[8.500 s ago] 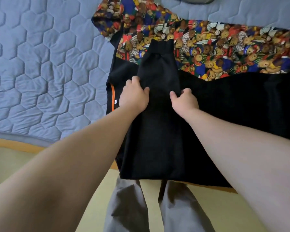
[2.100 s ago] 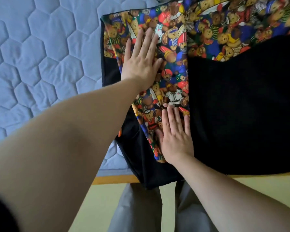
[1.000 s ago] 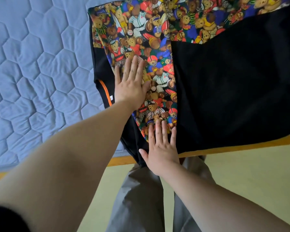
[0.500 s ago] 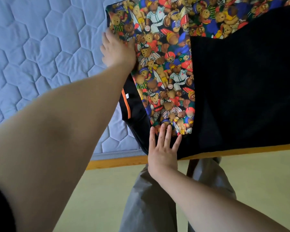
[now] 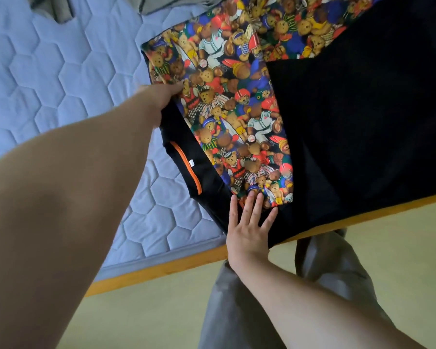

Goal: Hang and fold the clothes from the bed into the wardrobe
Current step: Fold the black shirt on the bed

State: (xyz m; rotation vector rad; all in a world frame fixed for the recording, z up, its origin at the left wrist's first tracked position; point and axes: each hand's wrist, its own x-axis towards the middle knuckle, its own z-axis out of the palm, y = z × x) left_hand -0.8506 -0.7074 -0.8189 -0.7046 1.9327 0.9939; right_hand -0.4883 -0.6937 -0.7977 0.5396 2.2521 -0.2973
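Black bear-print garment (image 5: 237, 109) lies on the quilted bed (image 5: 48, 84) at its near edge, left hand (image 5: 161, 95) grips its left edge with thumb on top and fingers hidden under the cloth, right hand (image 5: 248, 230) flat, fingers spread, pressing the bottom hem.

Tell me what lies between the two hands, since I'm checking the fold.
In the head view, the garment fills the stretch between left hand and right hand: black fabric with an orange strip, beside the teddy-bear print.
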